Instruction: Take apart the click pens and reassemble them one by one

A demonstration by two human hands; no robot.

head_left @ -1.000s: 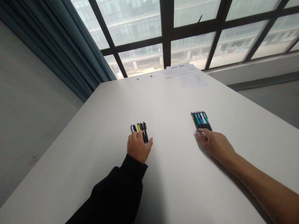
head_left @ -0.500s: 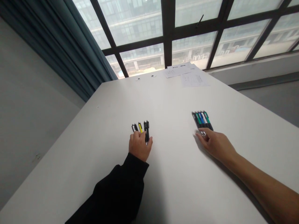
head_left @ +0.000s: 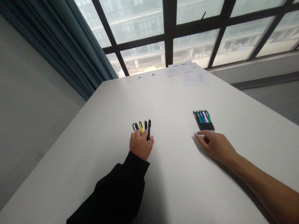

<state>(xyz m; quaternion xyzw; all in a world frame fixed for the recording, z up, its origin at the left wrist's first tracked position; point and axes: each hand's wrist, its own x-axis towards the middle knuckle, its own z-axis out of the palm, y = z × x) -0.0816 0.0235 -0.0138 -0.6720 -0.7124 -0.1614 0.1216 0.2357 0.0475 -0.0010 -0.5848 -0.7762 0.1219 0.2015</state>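
A black-framed window point(head_left: 169, 31) fills the far side (a pale multi-storey building point(head_left: 137, 25) shows outside), with a teal curtain point(head_left: 67, 43) hanging beside the grey wall point(head_left: 35, 130) left of the white desk point(head_left: 77, 146).

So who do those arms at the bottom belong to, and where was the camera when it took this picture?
Those arms belong to a person, and the camera is worn on that person's head. It looks down, so you see nearly what they see, only a bit squashed.

The left hand comes out of a black sleeve. Its fingers are at the black and yellow pens, but I can't tell if it is holding one. The right hand is beside the green, blue and white pens and doesn't seem to hold anything.

Everything is on a white table. Far along it lie papers, next to a big window.
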